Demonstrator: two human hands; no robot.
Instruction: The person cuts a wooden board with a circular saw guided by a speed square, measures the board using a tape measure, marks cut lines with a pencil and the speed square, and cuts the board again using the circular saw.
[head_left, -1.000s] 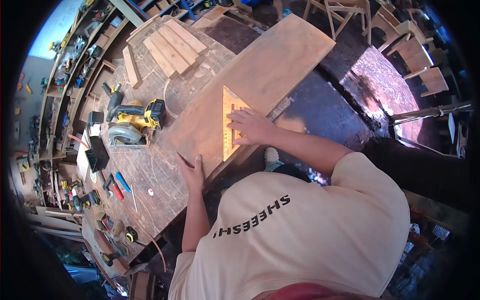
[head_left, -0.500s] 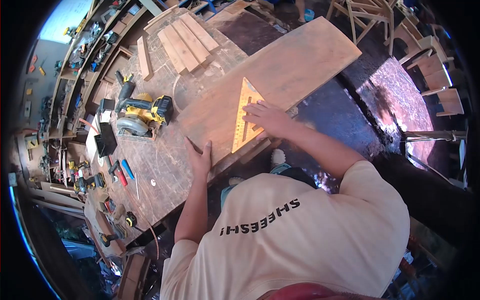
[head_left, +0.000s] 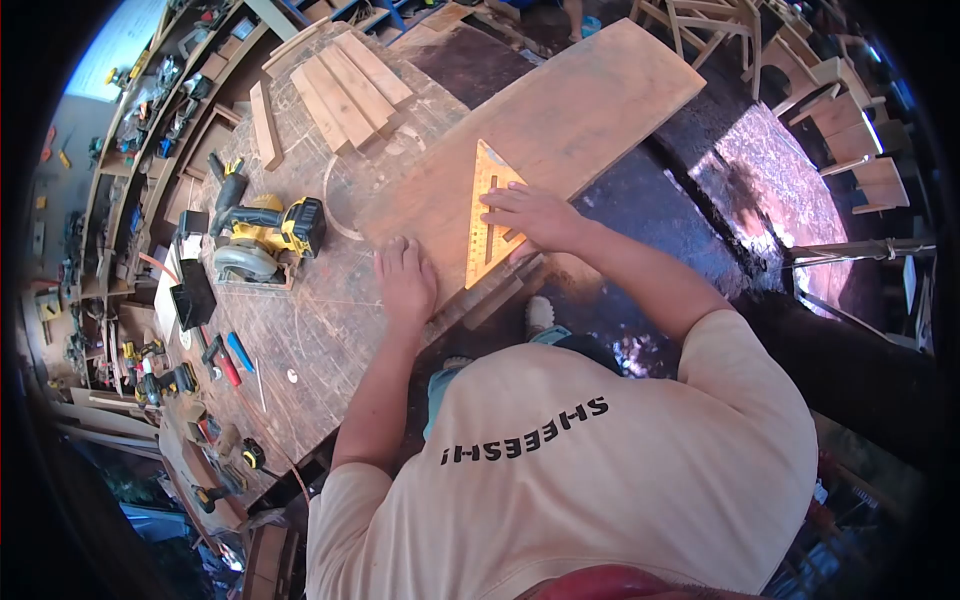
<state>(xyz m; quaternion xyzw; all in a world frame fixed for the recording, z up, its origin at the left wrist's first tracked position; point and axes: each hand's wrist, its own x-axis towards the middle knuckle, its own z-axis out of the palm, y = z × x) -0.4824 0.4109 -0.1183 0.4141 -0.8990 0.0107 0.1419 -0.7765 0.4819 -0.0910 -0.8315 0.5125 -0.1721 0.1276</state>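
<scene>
A wide brown board (head_left: 590, 100) lies diagonally over the workbench (head_left: 300, 340), its far end reaching past the bench edge. On the board, close to its near edge, sits a yellow triangular square (head_left: 482, 215). My right hand (head_left: 535, 218) holds the square, fingers over its face and thumb by the board's near edge. Palm down on the board's near left end rests my left hand (head_left: 406, 280), with its fingers lying flat and nothing in them.
Left of the board are a yellow circular saw (head_left: 262, 240), a black box (head_left: 193, 300), a red-handled tool (head_left: 222, 362) and a blue item (head_left: 239, 352). Wood strips (head_left: 345, 90) lie at the back. Wooden chairs (head_left: 835, 120) stand at the far right.
My left hand has gone from gripping the board's end corner to lying flat on its top. The square, under my right hand, has shifted along the board away from my left hand.
</scene>
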